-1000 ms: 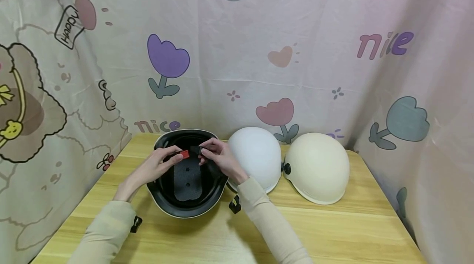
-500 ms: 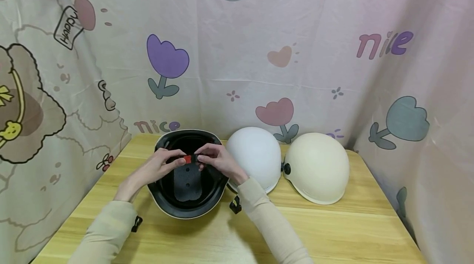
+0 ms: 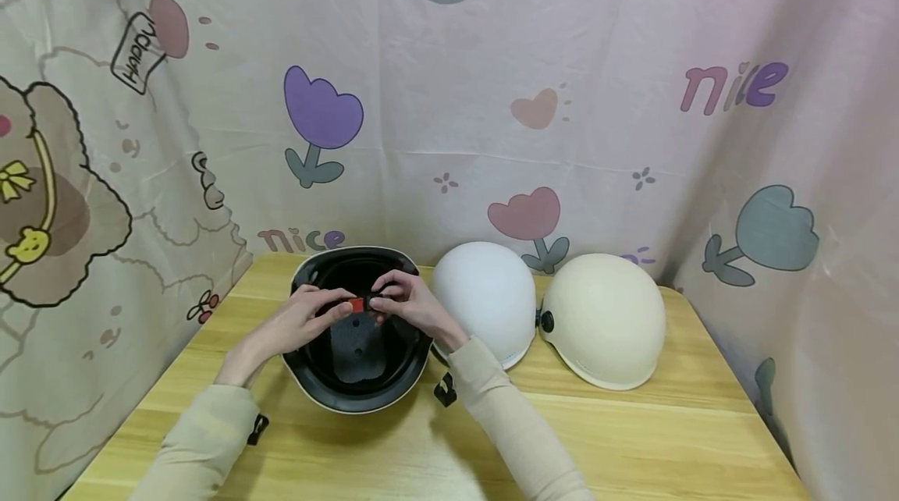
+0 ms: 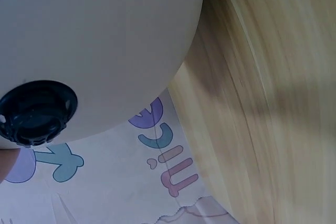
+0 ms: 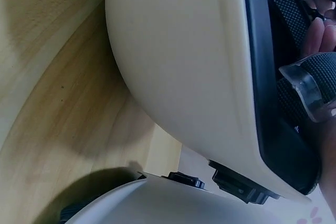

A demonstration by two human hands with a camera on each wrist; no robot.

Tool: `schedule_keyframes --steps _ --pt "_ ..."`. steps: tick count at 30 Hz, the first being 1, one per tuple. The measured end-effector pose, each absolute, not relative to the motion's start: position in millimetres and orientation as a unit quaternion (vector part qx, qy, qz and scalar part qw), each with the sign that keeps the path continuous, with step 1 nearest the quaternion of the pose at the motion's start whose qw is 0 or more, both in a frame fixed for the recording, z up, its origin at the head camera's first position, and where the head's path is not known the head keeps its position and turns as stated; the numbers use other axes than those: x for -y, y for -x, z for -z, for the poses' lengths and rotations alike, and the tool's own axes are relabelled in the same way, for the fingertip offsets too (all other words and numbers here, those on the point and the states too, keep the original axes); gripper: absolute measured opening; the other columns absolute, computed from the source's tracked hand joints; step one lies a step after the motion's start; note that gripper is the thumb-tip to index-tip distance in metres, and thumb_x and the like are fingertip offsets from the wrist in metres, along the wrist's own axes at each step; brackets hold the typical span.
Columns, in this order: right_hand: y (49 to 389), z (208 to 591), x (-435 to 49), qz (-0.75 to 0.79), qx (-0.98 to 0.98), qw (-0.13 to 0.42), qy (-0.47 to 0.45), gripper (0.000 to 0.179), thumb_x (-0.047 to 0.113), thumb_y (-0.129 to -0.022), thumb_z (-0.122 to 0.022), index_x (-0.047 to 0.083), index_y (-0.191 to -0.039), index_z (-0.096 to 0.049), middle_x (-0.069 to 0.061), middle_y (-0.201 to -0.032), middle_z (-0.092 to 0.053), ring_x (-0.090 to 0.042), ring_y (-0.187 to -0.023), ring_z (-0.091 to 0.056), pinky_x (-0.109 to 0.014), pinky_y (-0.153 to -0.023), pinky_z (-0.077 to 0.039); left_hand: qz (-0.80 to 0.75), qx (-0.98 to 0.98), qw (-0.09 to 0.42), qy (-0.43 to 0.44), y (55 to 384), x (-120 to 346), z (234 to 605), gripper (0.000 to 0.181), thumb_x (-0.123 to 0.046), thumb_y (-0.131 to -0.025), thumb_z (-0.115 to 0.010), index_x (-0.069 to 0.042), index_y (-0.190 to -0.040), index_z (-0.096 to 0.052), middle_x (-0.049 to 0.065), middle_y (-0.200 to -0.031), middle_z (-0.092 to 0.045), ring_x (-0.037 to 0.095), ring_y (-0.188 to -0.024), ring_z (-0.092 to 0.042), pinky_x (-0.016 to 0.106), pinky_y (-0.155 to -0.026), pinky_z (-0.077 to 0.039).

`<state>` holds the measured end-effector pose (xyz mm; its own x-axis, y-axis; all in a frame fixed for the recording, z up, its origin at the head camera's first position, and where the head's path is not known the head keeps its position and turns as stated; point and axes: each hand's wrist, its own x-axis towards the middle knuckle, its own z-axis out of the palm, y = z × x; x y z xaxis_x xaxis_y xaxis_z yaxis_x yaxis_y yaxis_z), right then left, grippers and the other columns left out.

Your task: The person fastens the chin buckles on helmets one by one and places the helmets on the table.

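Note:
An upturned helmet (image 3: pixel 349 403), black inside with a pale outer shell, lies on the table under both hands. Over its opening my left hand (image 3: pixel 303 320) pinches a red buckle piece (image 3: pixel 357 304) between thumb and fingers. From the other side my right hand (image 3: pixel 416 306) pinches the black buckle piece (image 3: pixel 368 303), end to end with the red one. Whether they are latched, I cannot tell. In the left wrist view the shell carries a round black knob (image 4: pixel 39 111). The right wrist view catches some fingers (image 5: pixel 314 38) beside the webbing strap (image 5: pixel 286 11).
Right of the upturned helmet stand a white helmet (image 3: pixel 485 302) and a cream helmet (image 3: pixel 605 321), both dome up, with a black fitting (image 3: pixel 545 320) between them. Behind the wooden table (image 3: pixel 562 438) hangs a printed curtain (image 3: pixel 435 79).
One second ago the red and black buckle pieces were apart. They have come together, with the right hand's piece moving down and left to meet the red one. The helmets stay put.

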<state>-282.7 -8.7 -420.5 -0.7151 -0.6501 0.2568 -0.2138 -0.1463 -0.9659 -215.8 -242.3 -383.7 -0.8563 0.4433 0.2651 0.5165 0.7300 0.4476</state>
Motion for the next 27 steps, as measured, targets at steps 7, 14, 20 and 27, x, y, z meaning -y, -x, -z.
schedule_keyframes --steps 7,14,20,27 --pt "284 420 10 0.664 -0.655 0.153 0.327 0.022 -0.001 -0.096 -0.063 -0.008 -0.117 -0.058 -0.01 -0.082 -0.073 -0.009 -0.065 -0.068 -0.028 -0.073 -0.061 0.246 0.94 0.059 0.229 212 241 381 0.032 -0.029 -0.107 -0.048 -0.013 -0.127 -0.066 0.001 -0.096 -0.073 0.034 -0.11 -0.053 0.052 -0.096 -0.041" --pt "283 418 14 0.65 -0.678 0.059 0.337 0.018 0.003 -0.099 -0.061 -0.007 -0.113 -0.064 -0.031 -0.109 -0.066 -0.003 -0.084 -0.064 -0.021 -0.082 -0.056 0.253 0.926 0.126 0.251 217 245 397 0.032 -0.015 -0.105 -0.052 -0.007 -0.135 -0.06 0.014 -0.13 -0.067 0.037 -0.123 -0.057 0.058 -0.109 -0.037" --pt "281 418 18 0.682 -0.657 -0.062 0.316 0.017 0.004 -0.097 -0.064 -0.009 -0.109 -0.066 -0.031 -0.106 -0.068 -0.011 -0.089 -0.067 -0.016 -0.081 -0.054 0.282 0.878 0.269 0.278 225 251 414 0.032 0.008 -0.093 -0.062 -0.006 -0.122 -0.065 0.011 -0.121 -0.067 0.025 -0.115 -0.061 0.016 -0.103 -0.04" --pt "280 426 21 0.575 -0.716 -0.251 0.307 0.01 -0.001 -0.093 -0.062 -0.001 -0.096 -0.071 -0.016 -0.092 -0.073 -0.026 -0.082 -0.068 -0.029 -0.076 -0.058 0.28 0.854 0.333 0.287 226 254 420 0.03 0.013 -0.089 -0.064 -0.006 -0.112 -0.069 0.007 -0.111 -0.069 0.016 -0.101 -0.064 0.0 -0.094 -0.038"
